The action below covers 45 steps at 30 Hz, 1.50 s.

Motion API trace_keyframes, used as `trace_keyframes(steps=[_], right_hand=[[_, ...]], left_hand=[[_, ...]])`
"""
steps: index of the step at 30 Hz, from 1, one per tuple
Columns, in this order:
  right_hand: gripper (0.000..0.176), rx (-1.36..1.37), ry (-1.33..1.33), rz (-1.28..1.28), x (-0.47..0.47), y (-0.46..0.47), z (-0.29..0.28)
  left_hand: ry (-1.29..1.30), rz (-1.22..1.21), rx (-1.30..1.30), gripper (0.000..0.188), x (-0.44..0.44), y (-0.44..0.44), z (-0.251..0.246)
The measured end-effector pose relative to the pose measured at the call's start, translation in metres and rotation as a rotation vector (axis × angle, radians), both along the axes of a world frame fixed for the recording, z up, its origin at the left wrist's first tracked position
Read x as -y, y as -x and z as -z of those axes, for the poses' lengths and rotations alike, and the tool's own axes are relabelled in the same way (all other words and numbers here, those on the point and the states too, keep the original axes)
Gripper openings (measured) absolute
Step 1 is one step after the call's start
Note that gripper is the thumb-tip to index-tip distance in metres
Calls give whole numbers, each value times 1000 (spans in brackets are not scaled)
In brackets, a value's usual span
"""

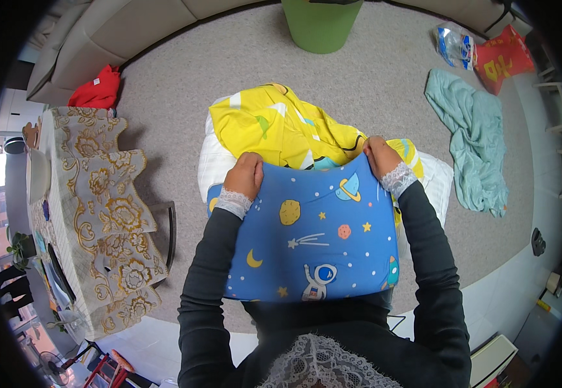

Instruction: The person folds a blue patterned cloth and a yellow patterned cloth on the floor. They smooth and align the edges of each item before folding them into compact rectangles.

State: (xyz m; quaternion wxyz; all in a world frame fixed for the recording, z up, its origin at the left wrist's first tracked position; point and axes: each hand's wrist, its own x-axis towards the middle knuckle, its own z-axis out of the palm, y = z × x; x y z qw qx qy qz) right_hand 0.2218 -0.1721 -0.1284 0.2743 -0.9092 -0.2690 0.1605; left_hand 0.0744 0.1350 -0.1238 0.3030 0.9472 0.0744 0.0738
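Observation:
A blue pillow or cushion in a space-print cover (310, 233) spans the space before my body. My left hand (244, 177) grips its upper left corner, and my right hand (380, 155) grips its upper right corner. The fabric edge sags between the two fists. Just beyond it, a crumpled yellow patterned cloth (281, 126) lies on white padded bedding (215, 160), which shows at both sides. The cushion hides the near part of this pile.
A teal cloth (475, 140), a red bag (504, 60) and a clear plastic package (454, 46) lie at the right. A green bin (322, 24) stands ahead. A table with a floral cloth (111, 213) is at the left, with a chair (172, 237) beside it.

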Motion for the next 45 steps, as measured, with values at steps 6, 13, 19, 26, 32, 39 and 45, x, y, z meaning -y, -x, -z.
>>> trace_keyframes(steps=[6,13,19,26,32,39,45], right_hand=[[24,-235,262,69,9,-13,15],[28,-205,-248,-156,6,2,2],[14,-12,198,-396,-29,4,-24],[13,137,186,-255,-33,11,-7],[23,-49,159,-4,-34,10,-1],[41,-341,165,28,15,-1,3],[39,-660,-206,407,63,20,6]], left_hand=[[-93,34,-409,19,-6,-8,3],[-6,388,-314,25,24,-27,-13],[-260,596,-277,20,40,-42,-10],[-279,373,-232,13,48,-43,-2],[-85,150,-448,25,41,-47,2],[165,240,-633,44,0,-30,7],[106,81,-832,69,-9,-13,-21]])
